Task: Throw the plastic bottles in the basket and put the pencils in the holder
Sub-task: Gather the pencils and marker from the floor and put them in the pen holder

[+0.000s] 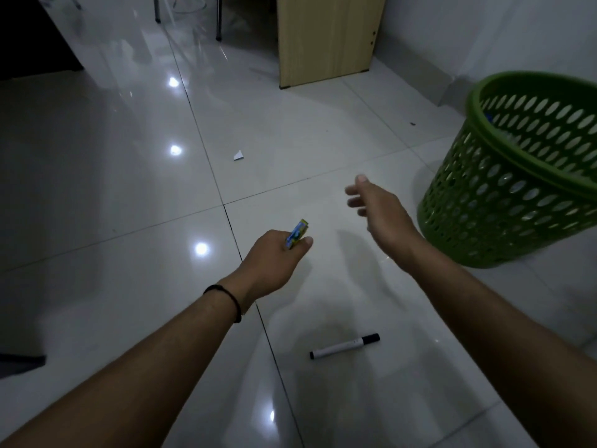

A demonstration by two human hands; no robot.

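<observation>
Over the glossy tiled floor (113, 189), the left hand (271, 257), a black band (231, 299) on its wrist, has its fingers curled round a small blue-and-yellow pencil-like item (296, 235) whose end pokes out past the thumb. Beyond its fingertips lies a white paper scrap (238, 155), and nearer the person than both hands a black-capped white marker (344, 346) lies flat on a tile. The right hand (378, 205) hangs with fingers loosely spread and holding nothing, just left of the green perforated basket (517, 176), where something blue shows through the holes; a wooden panel (326, 37) stands farther off.
</observation>
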